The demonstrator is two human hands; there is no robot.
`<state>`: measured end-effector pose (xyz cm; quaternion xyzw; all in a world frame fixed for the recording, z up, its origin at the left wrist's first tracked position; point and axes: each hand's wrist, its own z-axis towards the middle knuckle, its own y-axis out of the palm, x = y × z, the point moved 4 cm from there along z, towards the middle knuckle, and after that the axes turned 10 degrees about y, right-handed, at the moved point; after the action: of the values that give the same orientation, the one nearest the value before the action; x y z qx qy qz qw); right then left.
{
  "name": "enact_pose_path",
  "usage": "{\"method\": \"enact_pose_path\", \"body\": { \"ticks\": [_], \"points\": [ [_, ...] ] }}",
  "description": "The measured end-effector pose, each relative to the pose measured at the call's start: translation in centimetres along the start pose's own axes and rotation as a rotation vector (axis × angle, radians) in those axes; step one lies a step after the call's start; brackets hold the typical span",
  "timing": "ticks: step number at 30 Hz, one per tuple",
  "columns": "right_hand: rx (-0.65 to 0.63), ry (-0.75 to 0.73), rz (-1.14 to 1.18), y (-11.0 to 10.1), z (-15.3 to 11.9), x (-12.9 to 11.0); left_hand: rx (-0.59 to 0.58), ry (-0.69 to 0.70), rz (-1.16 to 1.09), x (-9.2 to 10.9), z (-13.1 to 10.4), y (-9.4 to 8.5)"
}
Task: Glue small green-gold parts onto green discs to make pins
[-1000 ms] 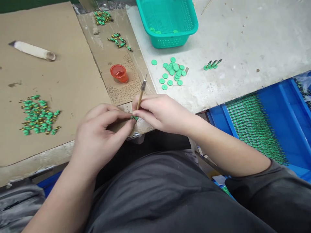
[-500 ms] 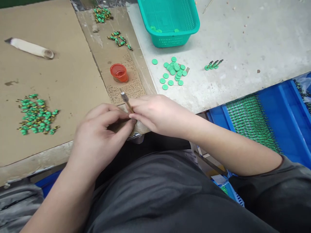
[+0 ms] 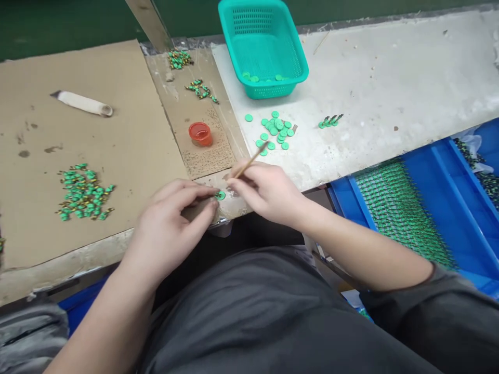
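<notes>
My left hand (image 3: 175, 218) is at the table's front edge, its thumb and fingertips closed at a green disc with a small dark part (image 3: 220, 195). Just to the right, my right hand (image 3: 265, 189) pinches a thin brush (image 3: 251, 160), which slants up to the right with its dark tip over loose green discs (image 3: 278, 124). An orange-red cup (image 3: 200, 134) of liquid stands on speckled cardboard beyond my hands. Small green and yellow pieces (image 3: 83, 192) lie in a pile at the left.
A teal basket (image 3: 268, 91) holding some green discs stands at the back. A white tool with a dark tip (image 3: 83, 103) lies on the left cardboard. Three assembled pieces (image 3: 330, 121) stand right of the discs. Below right, a blue tray (image 3: 448, 187) holds rows of green pieces.
My right hand has drawn away to the right from my left fingertips, and the brush now tilts rightward. The green disc has come into sight. The whole view has shifted with the head.
</notes>
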<state>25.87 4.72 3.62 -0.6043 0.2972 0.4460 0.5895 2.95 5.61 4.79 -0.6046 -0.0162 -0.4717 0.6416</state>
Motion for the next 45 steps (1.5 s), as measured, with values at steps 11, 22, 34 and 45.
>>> {"method": "enact_pose_path", "body": {
  "ticks": [11,22,34,45],
  "points": [
    [0.252,0.138,0.228,0.2,-3.1,1.5,0.179,-0.287,-0.301,0.4,0.4,-1.2],
    [0.251,0.117,0.154,0.5,-3.3,1.5,0.187,-0.375,-0.599,3.7,0.7,-5.1],
    [0.379,0.144,0.125,-2.1,-8.3,0.6,0.054,-0.216,-0.316,4.0,5.1,-1.9],
    [0.581,0.287,0.235,-6.9,-15.1,3.3,-0.187,0.031,-0.112,8.0,24.7,13.3]
  ]
}}
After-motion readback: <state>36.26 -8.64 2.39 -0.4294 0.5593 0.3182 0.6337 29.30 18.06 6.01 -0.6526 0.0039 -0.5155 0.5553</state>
